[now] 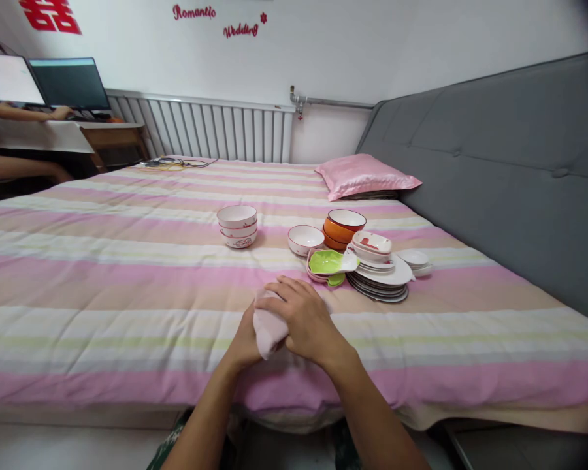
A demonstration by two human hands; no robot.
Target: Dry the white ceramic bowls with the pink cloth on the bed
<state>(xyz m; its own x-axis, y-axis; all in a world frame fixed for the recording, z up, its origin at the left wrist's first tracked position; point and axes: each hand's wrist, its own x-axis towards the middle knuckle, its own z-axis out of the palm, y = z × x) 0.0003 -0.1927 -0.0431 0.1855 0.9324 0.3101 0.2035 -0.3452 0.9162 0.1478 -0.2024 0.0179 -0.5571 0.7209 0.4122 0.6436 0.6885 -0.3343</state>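
A pale pink cloth [270, 326] is bunched between my two hands above the near part of the bed. My left hand [245, 341] grips it from the left, its fingers mostly hidden behind the cloth. Over the top and right side lies my right hand [308, 318], fingers curled onto the fabric. Whether a dish is inside the cloth I cannot tell. Just beyond are a green leaf-shaped dish [326, 262] on pink ones, a white bowl with a red rim [306, 240], and orange bowls [343, 227]. A stack of white bowls [238, 226] stands farther left.
Stacked plates [379, 287] carry small rectangular dishes [371, 243] at the right, beside small white dishes [415, 261]. A pink pillow [367, 175] lies near the grey headboard [494, 150]. Cables [181, 162] rest at the bed's far edge. Another person's hand [61, 113] is at a desk.
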